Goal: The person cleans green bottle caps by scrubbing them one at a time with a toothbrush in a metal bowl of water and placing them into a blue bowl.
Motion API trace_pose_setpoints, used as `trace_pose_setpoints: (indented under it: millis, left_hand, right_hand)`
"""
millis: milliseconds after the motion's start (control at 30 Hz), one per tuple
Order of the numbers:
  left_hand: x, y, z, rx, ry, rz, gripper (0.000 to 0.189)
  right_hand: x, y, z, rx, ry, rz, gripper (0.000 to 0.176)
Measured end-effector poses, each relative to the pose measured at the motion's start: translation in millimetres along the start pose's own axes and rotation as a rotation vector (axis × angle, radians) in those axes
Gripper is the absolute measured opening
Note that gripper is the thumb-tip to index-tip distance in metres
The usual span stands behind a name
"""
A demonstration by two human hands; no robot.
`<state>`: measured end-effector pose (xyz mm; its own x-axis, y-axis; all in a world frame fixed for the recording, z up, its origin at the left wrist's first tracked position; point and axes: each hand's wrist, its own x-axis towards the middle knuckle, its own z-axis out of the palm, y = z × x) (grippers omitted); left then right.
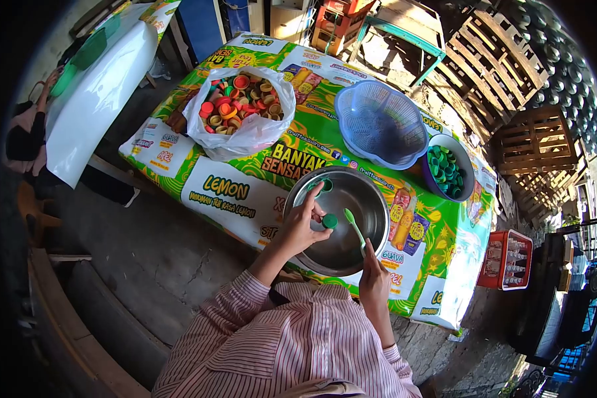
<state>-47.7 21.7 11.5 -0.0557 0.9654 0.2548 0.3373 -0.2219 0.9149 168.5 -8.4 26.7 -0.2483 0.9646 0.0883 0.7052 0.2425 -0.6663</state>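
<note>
My left hand is closed, pinching a green bottle cap between thumb and fingers above the metal bowl. Another green cap shows beside my left fingertips, near the bowl's far left side. In my right hand, closed around its handle, is a green toothbrush. The brush head points up and left over the bowl, a short gap from the pinched cap. The bowl stands near the table edge in front of me.
A plastic bag of red, orange and tan caps sits at left on the printed tablecloth. Beyond the bowl are a blue basket and a bowl of green caps. A red crate stands right; another person sits left.
</note>
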Motion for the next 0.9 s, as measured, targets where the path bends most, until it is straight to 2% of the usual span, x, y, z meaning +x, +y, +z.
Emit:
trace_pose_setpoints:
  millis: [33,67,133,167,200,267,333,467,533,633,733,800,833,900]
  left_hand:
    - [0,4,0,-0.036,0.030,-0.012,0.074]
    - [0,3,0,-0.041,0.022,-0.010,0.074]
    - [5,2,-2,-0.068,-0.087,-0.072,0.049]
    - [5,2,-4,-0.182,-0.166,-0.182,0.033]
    - [4,-2,-4,-0.338,-0.217,-0.290,0.032]
    - [4,4,-3,-0.490,-0.206,-0.300,0.030]
    - [5,-3,0,-0.473,-0.240,-0.354,0.030]
    - [0,-8,0,-0.616,-0.280,-0.435,0.033]
    - [-2,-7,1,-0.646,-0.291,-0.471,0.035]
    - [-6,-6,2,-0.951,-0.252,-0.605,0.038]
    - [2,-6,1,-0.942,-0.260,-0.630,0.035]
    - [2,-10,1,-0.914,-0.287,-0.610,0.034]
    - [2,-10,3,-0.845,-0.271,-0.575,0.033]
    - [2,-5,3,-0.706,-0.272,-0.549,0.032]
  right_hand:
    - [1,-5,-3,-0.018,-0.012,0.018,0.047]
    - [0,-8,-4,-0.021,-0.006,0.025,0.047]
    - [0,-14,-4,0.038,0.012,-0.112,0.048]
    - [0,-15,-4,0.033,-0.027,-0.077,0.048]
    - [2,-15,-4,0.029,-0.023,-0.060,0.048]
    - [5,-12,-4,0.085,-0.027,0.051,0.050]
    - [5,-9,-3,0.150,0.055,0.018,0.049]
    - [-6,-20,-4,0.153,-0.022,0.014,0.049]
    - [-1,-23,-7,0.112,-0.024,0.132,0.046]
    - [-8,-21,-5,0.063,0.053,0.029,0.048]
    - [-8,-19,-6,-0.033,0.084,-0.053,0.049]
    - [-10,-19,-7,-0.086,0.001,-0.062,0.050]
    - [-8,-19,-11,-0.097,-0.077,-0.005,0.050]
    - [-3,-19,-17,-0.117,-0.071,-0.002,0.050]
